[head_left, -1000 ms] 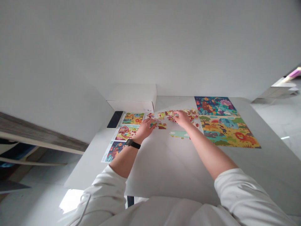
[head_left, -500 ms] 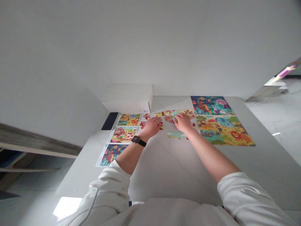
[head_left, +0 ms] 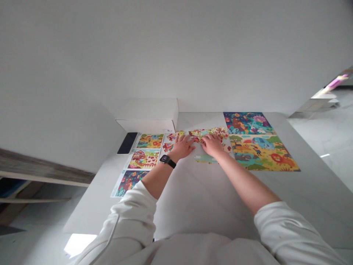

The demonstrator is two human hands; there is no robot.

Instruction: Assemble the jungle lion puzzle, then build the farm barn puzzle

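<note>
My left hand (head_left: pixel 182 146), with a black watch on its wrist, lies on the white table (head_left: pixel 204 191) with fingers stretched over loose puzzle pieces (head_left: pixel 212 131). Beside it my right hand (head_left: pixel 211 144) rests curled over pieces in the same pile, its fingertips hidden. A small joined pale green section (head_left: pixel 203 158) lies just below my right hand. A few red pieces (head_left: pixel 167 147) sit left of my left hand.
Two finished colourful puzzles (head_left: pixel 257 145) lie at the right. A sheet of three reference pictures (head_left: pixel 139 160) lies at the left, a black phone (head_left: pixel 127 142) beside it. A white box (head_left: pixel 149 114) stands against the wall.
Both hands have drawn closer together over the pile. My left hand has moved right and spread its fingers flat. The view has shifted slightly.
</note>
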